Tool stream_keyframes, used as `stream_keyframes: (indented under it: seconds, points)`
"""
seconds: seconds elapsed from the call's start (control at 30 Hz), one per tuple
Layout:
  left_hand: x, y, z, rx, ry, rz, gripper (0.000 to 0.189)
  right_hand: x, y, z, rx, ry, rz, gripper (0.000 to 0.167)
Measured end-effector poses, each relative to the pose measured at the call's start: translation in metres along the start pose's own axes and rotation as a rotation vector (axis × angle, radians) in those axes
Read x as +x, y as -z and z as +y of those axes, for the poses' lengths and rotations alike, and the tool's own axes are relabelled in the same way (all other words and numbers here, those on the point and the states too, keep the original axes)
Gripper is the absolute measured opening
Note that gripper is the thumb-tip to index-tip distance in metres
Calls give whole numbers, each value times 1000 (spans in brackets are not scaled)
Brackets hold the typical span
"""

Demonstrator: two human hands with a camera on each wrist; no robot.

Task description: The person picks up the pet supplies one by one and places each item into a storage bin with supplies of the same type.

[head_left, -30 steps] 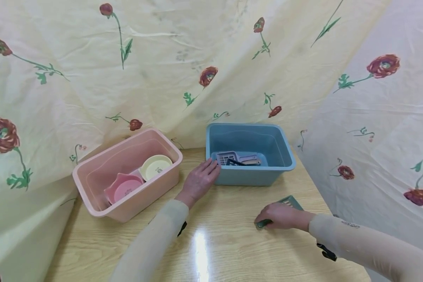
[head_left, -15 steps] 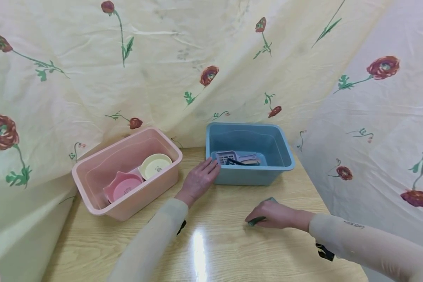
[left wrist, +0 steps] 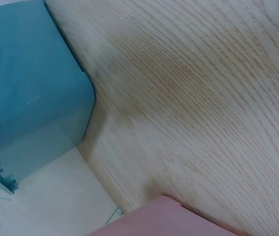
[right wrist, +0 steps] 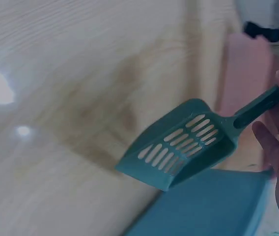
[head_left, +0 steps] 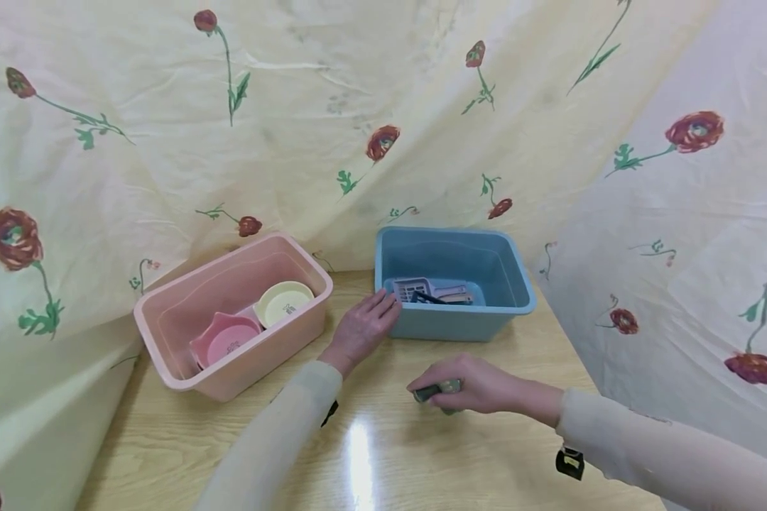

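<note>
My right hand [head_left: 476, 383] grips a dark green slotted litter scoop [right wrist: 181, 145] by its handle, above the table in front of the blue bin. In the right wrist view the scoop's slotted pan shows fully, with the fingers [right wrist: 272, 147] around the handle end. My left hand [head_left: 366, 326] rests with extended fingers on the near left rim of the blue bin [head_left: 447, 324]. Inside that bin lie a lilac slotted scoop [head_left: 415, 289] and a dark-handled item [head_left: 427, 298], partly overlapping other handles.
A pink bin [head_left: 262, 355] stands to the left, holding a pink bowl with pointed ears [head_left: 226, 341] and a cream bowl [head_left: 284, 304]. Both bins stand on a wooden table [head_left: 409, 468]. Flower-printed cloth [head_left: 307, 142] hangs behind and at the sides.
My right hand has lifted the green litter scoop off the table and carried it leftward, turning it. The left hand has stayed at the blue bin's rim.
</note>
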State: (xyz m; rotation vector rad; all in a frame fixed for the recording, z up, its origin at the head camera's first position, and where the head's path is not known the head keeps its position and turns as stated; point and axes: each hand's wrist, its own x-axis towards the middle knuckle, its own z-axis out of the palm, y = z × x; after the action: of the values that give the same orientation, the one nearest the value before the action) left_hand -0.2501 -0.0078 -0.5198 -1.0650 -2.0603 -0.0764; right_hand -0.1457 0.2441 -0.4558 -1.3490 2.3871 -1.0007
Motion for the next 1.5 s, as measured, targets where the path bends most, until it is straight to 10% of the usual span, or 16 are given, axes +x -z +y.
stream_keyframes:
  seconds: [0.23,0.57,1.0,1.5]
  points:
    - [0,3,0,-9,-4,-27,36,18,27,-30,31,175,165,39]
    - [2,5,0,-24,8,-67,36,27,95,-36,49,150,335,46]
    - [4,8,0,1,6,-85,40,45,180,-11,26,-276,563,41]
    - [4,4,1,7,10,-74,38,61,169,96,-62,-584,554,49]
